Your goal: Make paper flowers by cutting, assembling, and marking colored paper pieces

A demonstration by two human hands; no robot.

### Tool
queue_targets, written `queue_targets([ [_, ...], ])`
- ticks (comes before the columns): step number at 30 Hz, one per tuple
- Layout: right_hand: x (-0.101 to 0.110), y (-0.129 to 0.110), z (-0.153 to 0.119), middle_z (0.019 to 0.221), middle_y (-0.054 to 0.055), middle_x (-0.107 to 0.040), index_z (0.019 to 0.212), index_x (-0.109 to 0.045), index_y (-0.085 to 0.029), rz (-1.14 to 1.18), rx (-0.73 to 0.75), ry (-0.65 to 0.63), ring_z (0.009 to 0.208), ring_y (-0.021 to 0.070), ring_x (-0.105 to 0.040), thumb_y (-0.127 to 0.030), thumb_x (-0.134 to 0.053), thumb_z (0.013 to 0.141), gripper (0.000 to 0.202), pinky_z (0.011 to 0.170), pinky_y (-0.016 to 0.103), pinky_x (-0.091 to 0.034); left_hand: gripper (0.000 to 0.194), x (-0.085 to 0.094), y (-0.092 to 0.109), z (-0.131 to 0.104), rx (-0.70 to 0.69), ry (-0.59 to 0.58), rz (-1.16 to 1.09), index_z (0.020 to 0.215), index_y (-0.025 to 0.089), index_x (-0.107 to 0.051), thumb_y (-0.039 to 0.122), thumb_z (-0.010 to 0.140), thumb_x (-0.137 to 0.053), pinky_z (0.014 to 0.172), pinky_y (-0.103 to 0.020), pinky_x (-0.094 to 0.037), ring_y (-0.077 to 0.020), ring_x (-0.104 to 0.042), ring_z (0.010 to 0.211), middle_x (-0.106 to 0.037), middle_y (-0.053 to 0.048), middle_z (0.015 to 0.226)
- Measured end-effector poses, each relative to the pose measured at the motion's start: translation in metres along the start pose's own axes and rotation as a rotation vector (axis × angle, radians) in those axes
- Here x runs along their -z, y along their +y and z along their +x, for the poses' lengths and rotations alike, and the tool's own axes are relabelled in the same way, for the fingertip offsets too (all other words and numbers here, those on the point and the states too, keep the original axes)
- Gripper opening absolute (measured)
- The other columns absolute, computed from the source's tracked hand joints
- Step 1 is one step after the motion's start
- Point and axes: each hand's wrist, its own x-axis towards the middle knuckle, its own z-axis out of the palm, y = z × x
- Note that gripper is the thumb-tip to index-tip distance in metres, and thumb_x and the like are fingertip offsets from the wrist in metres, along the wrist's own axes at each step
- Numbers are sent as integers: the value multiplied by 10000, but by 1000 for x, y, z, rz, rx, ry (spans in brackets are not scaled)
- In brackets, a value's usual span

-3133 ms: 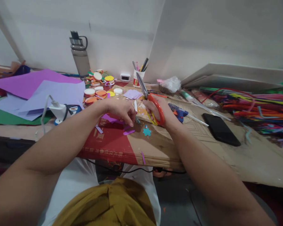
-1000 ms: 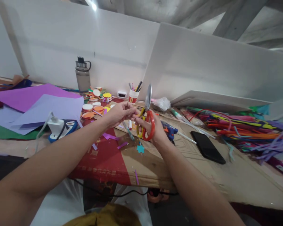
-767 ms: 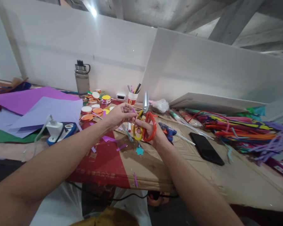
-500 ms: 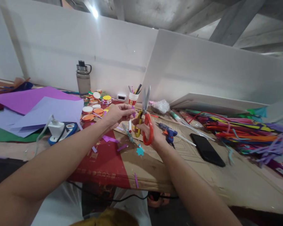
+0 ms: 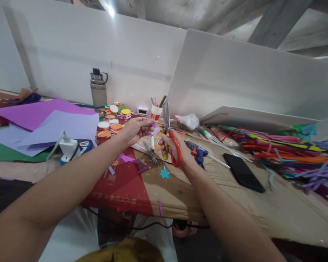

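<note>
Between the fingertips of my left hand [image 5: 139, 130] is a small purple paper piece [image 5: 153, 125], held up over the cardboard. My right hand [image 5: 171, 145] is closed round the scissors [image 5: 176, 150], which have red and yellow handles; the blades point upward, just right of the paper and apart from it. Below the hands lie a blue star-like shape [image 5: 164, 173], a white and red marker [image 5: 152, 143] and purple paper scraps [image 5: 128, 158].
A blue glue gun [image 5: 199, 154] and a black phone [image 5: 243, 173] lie to the right, beside coloured strips [image 5: 289, 149]. Purple sheets [image 5: 62, 129], a white plug [image 5: 68, 147] and a bottle [image 5: 98, 89] are at left. A pen cup [image 5: 156, 112] stands behind.
My left hand has raised the purple paper slightly and turned, with more palm showing. The scissors have moved a little away from the paper, their blades looking closer together. The view has shifted slightly.
</note>
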Motion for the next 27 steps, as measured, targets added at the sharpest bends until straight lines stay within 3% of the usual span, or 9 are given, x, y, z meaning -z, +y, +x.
queue_targets([
  [4,0,-6,-2,623,-41,-549,915,-502,-232,1,-22,-6,482,89,-480,-549,-743,674,465,433,208,-383,84,-1,1,-1,24,7,46,768,123,-618,158,750,-691,476,-164,-439,-80,-620,573,-652,-19,729],
  [9,0,-7,-2,586,-63,-520,902,-489,-230,-3,-15,6,465,83,-464,-567,-735,659,483,419,202,-368,118,-2,2,0,1,15,94,726,111,-618,181,720,-712,374,-131,-264,-17,-474,478,-619,-8,722],
  [17,11,2,2,692,-39,-554,925,-505,-219,-30,48,60,502,65,-457,-394,-707,730,331,426,198,-367,132,-2,-1,3,-16,-9,116,723,132,-598,198,723,-712,374,-139,-234,-19,-453,469,-615,-2,702],
  [27,12,-2,1,673,-47,-539,964,-509,-240,16,21,15,498,81,-453,-420,-717,725,365,414,211,-377,168,-5,-1,1,-6,-5,182,713,142,-570,226,730,-714,382,-143,-238,-11,-419,439,-596,18,655],
])
